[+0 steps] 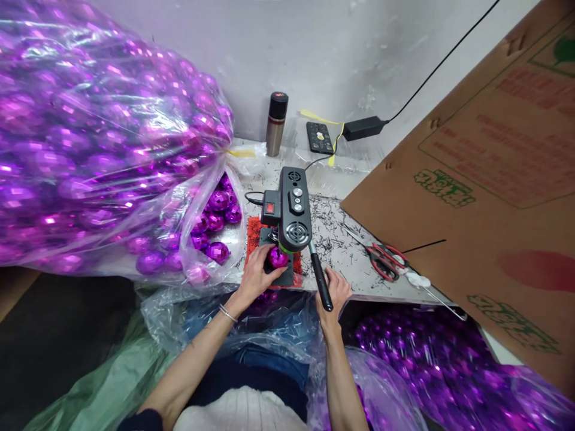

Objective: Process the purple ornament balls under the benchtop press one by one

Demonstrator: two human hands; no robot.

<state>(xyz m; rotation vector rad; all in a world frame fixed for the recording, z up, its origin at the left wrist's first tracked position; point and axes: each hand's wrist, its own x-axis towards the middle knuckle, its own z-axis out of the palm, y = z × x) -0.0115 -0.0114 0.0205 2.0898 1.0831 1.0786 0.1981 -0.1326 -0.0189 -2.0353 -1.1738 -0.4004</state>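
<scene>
Under the head of a black press machine point(295, 206) sits a shiny purple ball point(278, 257). My left hand point(259, 273) grips the ball between thumb and fingers, over the machine's dark base plate. The black lever handle point(321, 281) slants down at the machine's right side. Around its lower end is my right hand point(333, 293), partly hidden by the handle, its fingers curled. A red mat point(254, 233) lies beneath the base. More purple balls point(218, 251) show in the mouth of a clear bag just left of the machine.
A huge bag of purple balls point(90, 143) fills the left. Behind stand a flask point(277, 123), a phone point(319, 137) and a power adapter point(365, 128). Red-handled scissors point(385, 258) lie right, beside a large cardboard box point(485, 179). Another bag of purple balls point(431, 353) is below the table.
</scene>
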